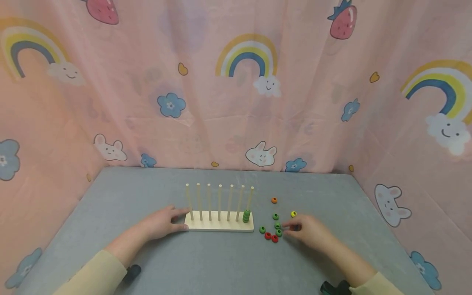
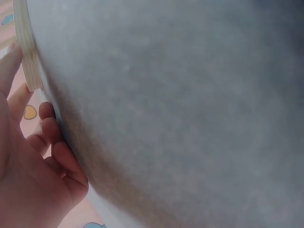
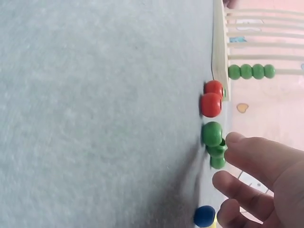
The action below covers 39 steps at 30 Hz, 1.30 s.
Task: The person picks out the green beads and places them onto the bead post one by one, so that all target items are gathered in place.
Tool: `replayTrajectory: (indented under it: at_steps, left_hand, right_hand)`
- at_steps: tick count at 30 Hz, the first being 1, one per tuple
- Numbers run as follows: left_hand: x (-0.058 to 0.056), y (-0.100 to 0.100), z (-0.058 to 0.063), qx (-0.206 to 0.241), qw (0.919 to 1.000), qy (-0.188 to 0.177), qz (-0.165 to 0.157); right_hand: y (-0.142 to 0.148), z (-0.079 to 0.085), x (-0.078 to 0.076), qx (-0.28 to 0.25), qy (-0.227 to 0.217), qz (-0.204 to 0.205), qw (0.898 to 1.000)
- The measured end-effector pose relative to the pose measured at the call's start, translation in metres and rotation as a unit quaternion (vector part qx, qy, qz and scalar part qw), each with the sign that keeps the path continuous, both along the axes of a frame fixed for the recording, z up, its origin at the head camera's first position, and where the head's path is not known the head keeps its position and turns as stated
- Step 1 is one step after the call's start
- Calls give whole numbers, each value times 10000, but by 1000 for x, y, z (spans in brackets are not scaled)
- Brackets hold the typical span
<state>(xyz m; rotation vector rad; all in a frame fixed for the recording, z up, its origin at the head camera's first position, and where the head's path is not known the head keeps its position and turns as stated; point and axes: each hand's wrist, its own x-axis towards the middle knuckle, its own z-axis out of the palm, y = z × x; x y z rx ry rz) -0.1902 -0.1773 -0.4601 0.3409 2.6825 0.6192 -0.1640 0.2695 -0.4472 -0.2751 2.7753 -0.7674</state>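
A pale wooden peg board (image 1: 219, 225) with several upright pegs stands mid-table. Several green beads (image 1: 246, 216) are stacked on its rightmost peg. My left hand (image 1: 162, 222) grips the board's left end, thumb at the front corner and a finger at the back one. Over the loose beads, my right hand (image 1: 307, 231) has thumb and fingers spread apart, the thumb tip right at a green bead (image 3: 212, 134). Nothing sits between those fingers. Two more green beads lie close behind that one. A blue bead (image 3: 205, 216) shows beneath the right fingers; the head view hides it.
Two red beads (image 1: 271, 237) and another green bead (image 1: 262, 230) lie just right of the board. Farther back are an orange bead (image 1: 274, 200) and a yellow bead (image 1: 293, 214). A pink patterned curtain (image 1: 228, 123) surrounds the grey table (image 1: 206, 262).
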Motion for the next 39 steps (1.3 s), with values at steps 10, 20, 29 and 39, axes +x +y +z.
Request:
replayTrajectory:
  at_steps: [10, 20, 29, 39]
  left_hand:
    - [0, 1, -2, -10, 10000, 59, 4]
    - [0, 2, -3, 25, 10000, 77, -6]
    - [1, 1, -2, 61, 9999, 89, 3]
    - [0, 1, -2, 43, 9999, 89, -41]
  right_hand:
    - [-11, -3, 3, 355, 12, 15, 9994]
    - [-16, -6, 3, 640, 116, 1, 9979]
    - [-11, -4, 1, 406, 216, 41, 9989]
    - [-10, 6, 0, 307, 254, -103, 9992]
